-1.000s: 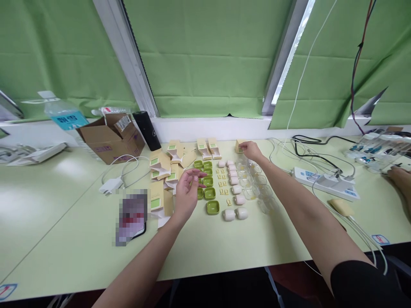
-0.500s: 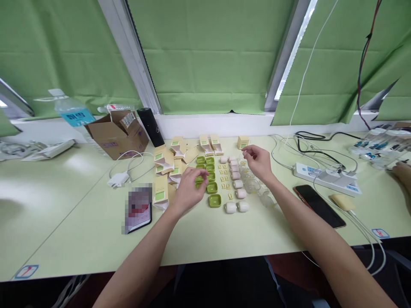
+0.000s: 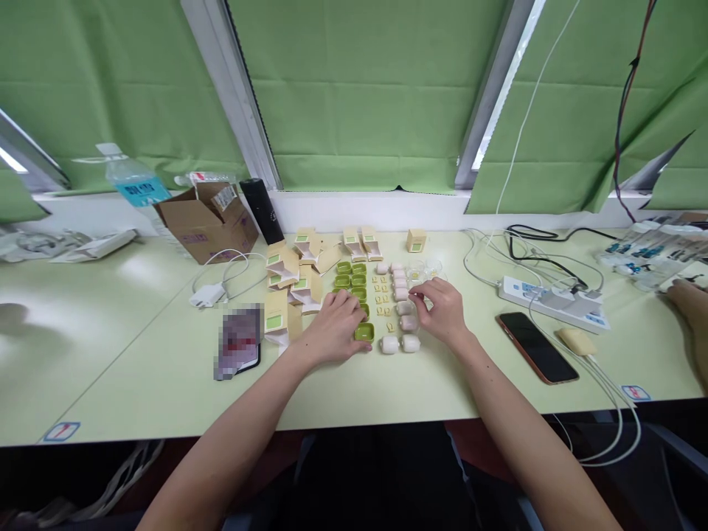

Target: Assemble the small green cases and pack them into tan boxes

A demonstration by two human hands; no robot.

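Observation:
My left hand [image 3: 338, 326] lies over two rows of small green square cups [image 3: 359, 281], thumb stretched along the front edge of the nearest one and fingers spread on the others. It covers some of the cups. My right hand [image 3: 441, 311] is beside a column of small pale rounded pieces [image 3: 408, 323]. Its thumb and forefinger are pinched close to one of these; anything between the tips is too small to make out. Small yellow clip-like pieces [image 3: 379, 300] lie in pairs between cups and pale pieces. Clear round plastic parts [image 3: 433, 268] sit behind my right hand.
Several open cream cartons [image 3: 282, 268] stand left of the cups, with one closed carton [image 3: 416, 240] at the back. A phone [image 3: 536, 346], power strip [image 3: 553, 302] and cables lie right. Further left are another phone [image 3: 251, 361], a charger [image 3: 207, 294] and a cardboard box [image 3: 215, 228]. Another person's hand [image 3: 689, 302] shows far right.
My left hand has come down from above the green cups onto them. My right hand has moved nearer, from the clear parts to the pale pieces. The view has shifted slightly.

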